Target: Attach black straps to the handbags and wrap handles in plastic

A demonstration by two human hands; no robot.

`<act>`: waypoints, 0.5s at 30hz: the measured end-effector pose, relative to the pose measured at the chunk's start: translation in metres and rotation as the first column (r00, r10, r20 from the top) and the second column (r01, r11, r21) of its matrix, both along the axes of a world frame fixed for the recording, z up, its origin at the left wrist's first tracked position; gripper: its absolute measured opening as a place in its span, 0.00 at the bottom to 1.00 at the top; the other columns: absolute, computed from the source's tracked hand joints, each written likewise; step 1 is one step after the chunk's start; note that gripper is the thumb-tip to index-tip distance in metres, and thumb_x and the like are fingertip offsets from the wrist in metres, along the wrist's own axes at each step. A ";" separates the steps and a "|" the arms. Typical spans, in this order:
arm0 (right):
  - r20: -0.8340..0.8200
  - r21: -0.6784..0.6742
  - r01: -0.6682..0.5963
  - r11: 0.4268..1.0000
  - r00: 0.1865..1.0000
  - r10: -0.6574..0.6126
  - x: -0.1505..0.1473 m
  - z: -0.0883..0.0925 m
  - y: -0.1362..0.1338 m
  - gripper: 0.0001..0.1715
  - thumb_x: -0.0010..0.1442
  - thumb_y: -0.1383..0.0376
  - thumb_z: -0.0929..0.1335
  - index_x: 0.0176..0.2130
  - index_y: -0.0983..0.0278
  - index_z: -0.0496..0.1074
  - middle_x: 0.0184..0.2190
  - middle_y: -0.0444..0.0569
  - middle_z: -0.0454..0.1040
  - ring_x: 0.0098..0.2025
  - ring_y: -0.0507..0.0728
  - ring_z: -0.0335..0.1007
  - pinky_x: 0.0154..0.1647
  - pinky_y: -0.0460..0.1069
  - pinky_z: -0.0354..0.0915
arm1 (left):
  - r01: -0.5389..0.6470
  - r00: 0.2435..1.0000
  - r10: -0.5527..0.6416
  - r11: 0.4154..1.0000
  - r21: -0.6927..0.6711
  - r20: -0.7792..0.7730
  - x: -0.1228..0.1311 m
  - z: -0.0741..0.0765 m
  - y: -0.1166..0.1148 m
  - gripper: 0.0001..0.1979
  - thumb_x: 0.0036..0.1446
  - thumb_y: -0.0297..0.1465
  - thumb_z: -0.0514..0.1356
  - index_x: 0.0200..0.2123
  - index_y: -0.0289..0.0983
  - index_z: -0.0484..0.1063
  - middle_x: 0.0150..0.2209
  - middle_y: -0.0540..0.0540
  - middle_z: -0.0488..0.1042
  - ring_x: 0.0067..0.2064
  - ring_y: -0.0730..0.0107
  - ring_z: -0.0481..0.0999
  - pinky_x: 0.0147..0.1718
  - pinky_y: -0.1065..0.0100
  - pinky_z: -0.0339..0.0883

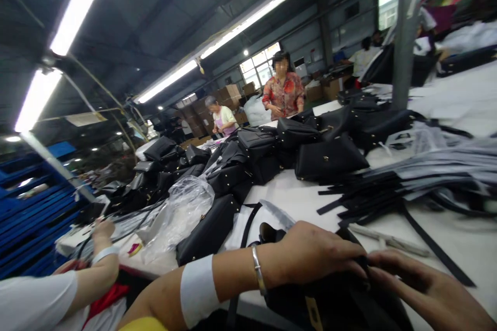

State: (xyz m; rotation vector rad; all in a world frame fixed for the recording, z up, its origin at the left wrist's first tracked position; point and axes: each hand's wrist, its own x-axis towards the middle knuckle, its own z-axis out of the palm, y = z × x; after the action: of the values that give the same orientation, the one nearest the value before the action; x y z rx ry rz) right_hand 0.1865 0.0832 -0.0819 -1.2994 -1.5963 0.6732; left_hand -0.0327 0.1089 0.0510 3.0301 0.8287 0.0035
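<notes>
My left hand (314,256), with a silver bangle on its wrist, lies over a black leather bag (334,300) at the near edge of a white table (458,248). Its fingers curl down onto the bag's top edge. My right hand (423,284) reaches in from the lower right, and its fingertips meet the left hand's on the same edge of the bag. Both hands seem to pinch the bag, but the fingertips are partly hidden.
Many black bags (328,158) are piled along the table, with loose black straps (373,194) and clear plastic wrap (178,212). A co-worker's arm (99,264) rests at the lower left. Two people (283,90) stand farther back. A grey post (406,36) rises at the right.
</notes>
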 end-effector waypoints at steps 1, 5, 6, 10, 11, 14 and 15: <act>-0.059 -0.095 -0.063 0.993 0.997 0.058 -0.003 0.013 -0.004 0.18 0.51 0.48 0.72 0.35 0.56 0.84 0.35 0.49 0.84 0.39 0.65 0.81 0.35 0.50 0.77 | -0.008 1.000 0.008 1.000 -0.019 0.023 -0.001 -0.001 -0.001 0.19 0.68 0.45 0.55 0.55 0.42 0.72 0.39 0.49 0.83 0.40 0.68 0.82 0.28 0.75 0.64; -0.183 -0.230 -0.171 0.958 0.975 0.130 -0.013 0.048 -0.016 0.15 0.56 0.53 0.71 0.38 0.58 0.83 0.39 0.50 0.82 0.43 0.63 0.78 0.46 0.52 0.72 | -0.034 0.995 0.042 0.995 -0.090 0.090 -0.003 -0.002 -0.001 0.17 0.67 0.41 0.59 0.55 0.42 0.73 0.39 0.48 0.83 0.39 0.67 0.83 0.33 0.75 0.68; -0.187 -0.232 -0.152 0.961 0.976 0.109 -0.015 0.052 -0.018 0.14 0.57 0.54 0.71 0.37 0.58 0.83 0.38 0.49 0.81 0.42 0.62 0.77 0.45 0.52 0.71 | -0.052 0.994 0.060 0.994 -0.094 0.092 -0.003 -0.002 -0.001 0.16 0.66 0.40 0.59 0.53 0.42 0.74 0.39 0.49 0.83 0.39 0.67 0.83 0.33 0.74 0.68; -0.233 -0.260 -0.096 0.961 0.972 0.034 -0.019 0.053 -0.023 0.11 0.57 0.56 0.72 0.34 0.61 0.81 0.33 0.48 0.79 0.38 0.59 0.75 0.41 0.51 0.67 | -0.110 0.991 0.115 0.991 -0.079 0.067 -0.002 -0.001 -0.005 0.14 0.66 0.38 0.60 0.52 0.41 0.74 0.38 0.48 0.83 0.38 0.65 0.83 0.35 0.73 0.70; -0.275 -0.283 -0.123 0.951 0.961 0.043 -0.020 0.052 -0.023 0.11 0.56 0.57 0.73 0.32 0.62 0.80 0.32 0.48 0.79 0.37 0.59 0.75 0.40 0.50 0.67 | -0.116 0.991 0.120 0.991 -0.069 0.058 -0.002 -0.001 -0.006 0.14 0.66 0.38 0.60 0.52 0.41 0.74 0.38 0.48 0.83 0.38 0.65 0.83 0.35 0.72 0.70; -0.426 -0.357 -0.263 0.896 0.900 0.094 -0.018 0.050 -0.021 0.14 0.53 0.55 0.74 0.30 0.64 0.78 0.29 0.46 0.77 0.34 0.57 0.73 0.36 0.49 0.65 | -0.124 0.991 0.126 0.990 -0.069 0.037 0.000 0.000 -0.011 0.14 0.67 0.39 0.59 0.52 0.42 0.74 0.37 0.49 0.82 0.37 0.66 0.82 0.34 0.72 0.70; -0.467 -0.375 -0.311 0.874 0.877 0.112 -0.017 0.050 -0.020 0.15 0.53 0.54 0.74 0.30 0.64 0.77 0.28 0.45 0.77 0.33 0.56 0.72 0.35 0.48 0.64 | -0.123 0.991 0.128 0.988 -0.093 0.046 0.001 0.001 -0.012 0.14 0.67 0.40 0.59 0.52 0.43 0.74 0.38 0.49 0.82 0.38 0.66 0.82 0.35 0.72 0.70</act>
State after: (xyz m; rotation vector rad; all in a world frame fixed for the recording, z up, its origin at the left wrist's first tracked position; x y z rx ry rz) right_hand 0.1694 0.0636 -0.0314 -1.1728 -1.2626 1.4311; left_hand -0.0319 0.0966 0.0522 2.8767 0.9854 0.0441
